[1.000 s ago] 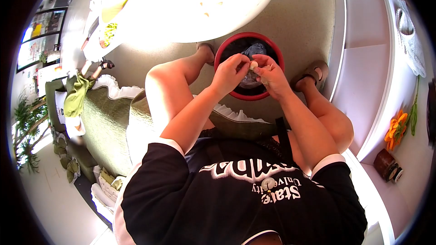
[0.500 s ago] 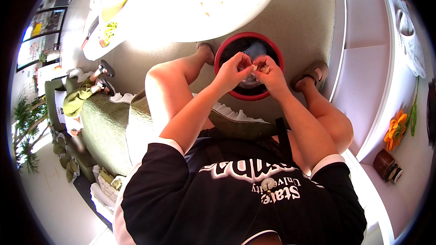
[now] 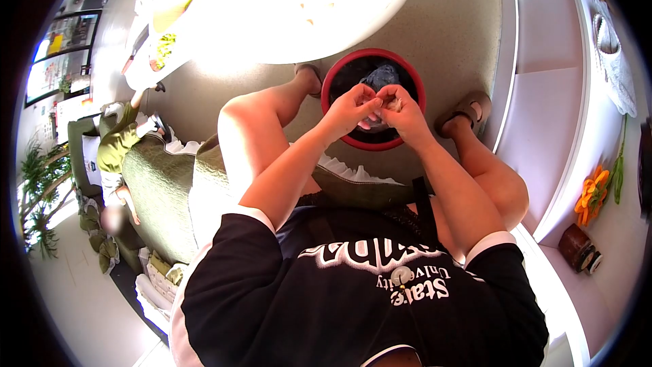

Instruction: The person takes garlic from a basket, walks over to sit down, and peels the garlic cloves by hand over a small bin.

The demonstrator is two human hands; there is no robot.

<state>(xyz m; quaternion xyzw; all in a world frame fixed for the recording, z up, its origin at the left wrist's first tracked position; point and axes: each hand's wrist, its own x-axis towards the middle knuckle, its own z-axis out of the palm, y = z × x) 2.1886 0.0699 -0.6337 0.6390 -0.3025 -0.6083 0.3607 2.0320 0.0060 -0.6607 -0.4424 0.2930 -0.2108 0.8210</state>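
My left hand (image 3: 352, 109) and my right hand (image 3: 405, 113) meet over a red-rimmed bin (image 3: 327, 85) on the floor between my feet. Thumbs and fingertips of both hands are pinched close together. A small pale piece (image 3: 394, 103) shows in the curled fingers of my right hand; its kind is too small to tell. What my left fingertips hold, if anything, is hidden. Inside the bin, just beyond my hands, lies a crumpled blue-grey thing (image 3: 383, 77) against the dark interior.
A bright white round table (image 3: 339, 34) stands ahead, overexposed. A tray with green leaves (image 3: 163, 51) is at its left. Another person (image 3: 122, 149) sits on the green sofa (image 3: 159, 190) at left. White cabinets (image 3: 543, 109) line the right, with an orange flower (image 3: 592, 194) and a brown jar (image 3: 577, 248).
My hands have drawn closer together and tilted slightly, and the pale piece shows less. The blue-grey thing in the bin looks more crumpled. The person on the sofa has shifted their legs and arm.
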